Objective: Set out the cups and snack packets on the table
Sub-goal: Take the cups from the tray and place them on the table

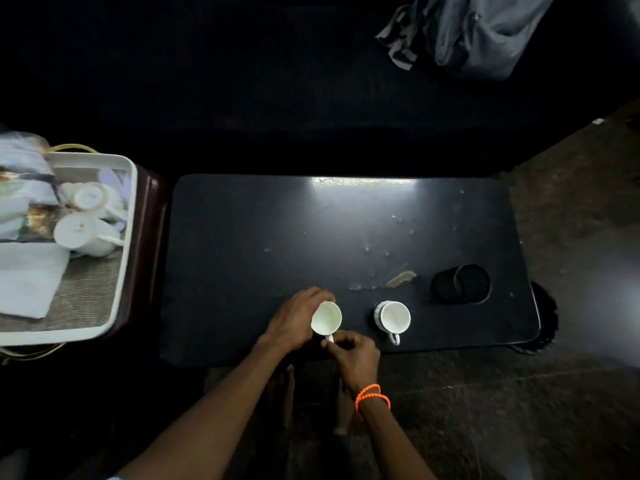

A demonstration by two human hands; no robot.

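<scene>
A white cup stands upright near the front edge of the black table. My left hand wraps its left side and my right hand pinches its handle. A second white cup stands upright just to the right, handle toward me, untouched. On the left a white tray holds two more white cups lying on their sides, snack packets and a folded white cloth.
A stack of black round coasters sits at the table's right end, near scuffs and a chipped patch. A grey bag lies on the dark seat behind. The tray rests on a dark red stand.
</scene>
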